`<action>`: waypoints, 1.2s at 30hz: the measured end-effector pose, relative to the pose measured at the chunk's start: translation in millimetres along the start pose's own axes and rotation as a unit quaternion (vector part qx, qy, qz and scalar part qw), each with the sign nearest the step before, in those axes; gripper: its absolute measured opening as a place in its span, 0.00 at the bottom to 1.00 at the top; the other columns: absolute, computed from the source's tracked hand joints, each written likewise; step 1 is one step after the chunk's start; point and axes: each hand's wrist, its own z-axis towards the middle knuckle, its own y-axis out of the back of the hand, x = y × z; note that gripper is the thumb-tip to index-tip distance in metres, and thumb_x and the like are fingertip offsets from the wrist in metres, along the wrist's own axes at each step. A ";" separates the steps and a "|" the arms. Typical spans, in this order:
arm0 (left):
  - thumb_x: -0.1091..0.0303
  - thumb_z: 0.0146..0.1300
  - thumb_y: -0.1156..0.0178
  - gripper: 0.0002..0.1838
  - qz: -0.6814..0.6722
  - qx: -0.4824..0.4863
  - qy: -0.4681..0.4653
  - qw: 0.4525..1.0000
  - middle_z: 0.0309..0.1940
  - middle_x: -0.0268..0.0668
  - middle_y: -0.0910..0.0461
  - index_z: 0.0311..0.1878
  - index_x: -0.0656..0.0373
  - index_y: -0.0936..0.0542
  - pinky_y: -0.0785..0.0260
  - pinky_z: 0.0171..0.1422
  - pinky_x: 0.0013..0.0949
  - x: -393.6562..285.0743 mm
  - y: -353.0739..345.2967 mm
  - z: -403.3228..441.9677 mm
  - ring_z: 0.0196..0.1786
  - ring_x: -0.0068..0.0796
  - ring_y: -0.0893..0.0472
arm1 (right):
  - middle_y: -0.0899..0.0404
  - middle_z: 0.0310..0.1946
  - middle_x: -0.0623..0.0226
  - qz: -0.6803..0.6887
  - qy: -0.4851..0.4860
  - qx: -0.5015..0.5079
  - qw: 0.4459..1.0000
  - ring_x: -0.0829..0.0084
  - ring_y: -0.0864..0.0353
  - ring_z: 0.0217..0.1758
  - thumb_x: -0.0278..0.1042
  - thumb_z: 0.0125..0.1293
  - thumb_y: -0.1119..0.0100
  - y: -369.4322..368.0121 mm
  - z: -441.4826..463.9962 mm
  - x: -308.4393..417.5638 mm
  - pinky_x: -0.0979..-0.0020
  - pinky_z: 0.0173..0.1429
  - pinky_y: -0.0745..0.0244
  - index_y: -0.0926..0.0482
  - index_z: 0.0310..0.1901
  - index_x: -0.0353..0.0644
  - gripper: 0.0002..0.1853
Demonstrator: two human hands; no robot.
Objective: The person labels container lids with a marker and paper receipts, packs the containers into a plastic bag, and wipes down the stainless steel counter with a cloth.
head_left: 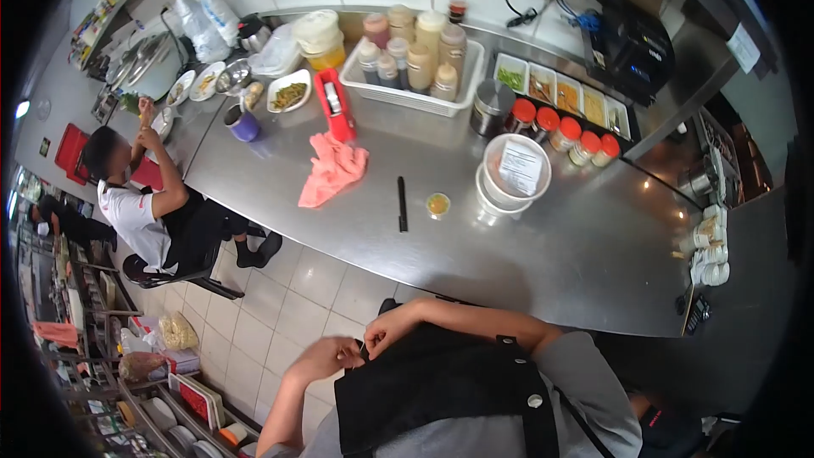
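My left hand (326,358) and my right hand (392,329) meet low in the head view, in front of my body and short of the table edge. Both have their fingers pinched together, close to the corner of the black apron (424,390) I wear. A small dark bit and something thin show between the fingertips, too small to name. On the steel table (356,195) beyond lie a black marker (402,203), a small lidded cup of yellowish contents (437,205) and a pink cloth (335,170).
Stacked white tubs (514,174) with a label, red-lidded jars (566,134) and a topping tray (560,93) stand right. A basket of sauce bottles (415,76), a red tape dispenser (335,106) and a purple cup (242,123) stand further back. A seated person (153,203) works at left.
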 end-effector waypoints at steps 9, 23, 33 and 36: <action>0.65 0.47 0.35 0.13 0.351 -0.355 -0.666 0.555 0.39 0.42 0.20 0.35 0.59 0.19 0.24 0.48 0.43 -196.7 4.6 -77.8 0.42 0.41 0.19 | 0.16 0.46 0.65 0.080 0.027 -0.059 0.995 0.75 0.20 0.51 0.50 0.70 0.39 -4.5 77.1 31.8 0.71 0.57 0.27 0.19 0.50 0.41 0.19; 0.69 0.37 0.40 0.04 0.194 -0.388 -0.647 0.626 0.22 0.27 0.22 0.22 0.52 0.20 0.35 0.26 0.19 -164.6 -3.0 -160.5 0.24 0.24 0.22 | 0.20 0.43 0.73 0.155 -0.066 -0.672 0.721 0.80 0.23 0.48 0.44 0.73 0.43 -34.4 -43.7 43.9 0.73 0.55 0.28 0.19 0.52 0.45 0.14; 0.71 0.34 0.39 0.04 0.096 -0.426 -0.789 0.433 0.18 0.28 0.27 0.17 0.57 0.24 0.33 0.25 0.21 -141.4 -5.9 -115.9 0.21 0.21 0.27 | 0.40 0.68 0.33 -0.222 -0.551 -0.690 0.414 0.37 0.39 0.71 0.48 0.66 0.40 -78.3 -47.6 -67.2 0.53 0.71 0.36 0.36 0.69 0.32 0.37; 0.73 0.31 0.39 0.05 0.060 -0.448 -0.700 0.554 0.18 0.30 0.28 0.17 0.58 0.24 0.33 0.24 0.20 -136.2 -6.8 -144.0 0.20 0.21 0.28 | 0.34 0.65 0.35 -0.244 -0.554 -0.690 0.397 0.41 0.34 0.69 0.49 0.66 0.40 -72.5 -50.5 -42.8 0.53 0.69 0.32 0.34 0.68 0.32 0.35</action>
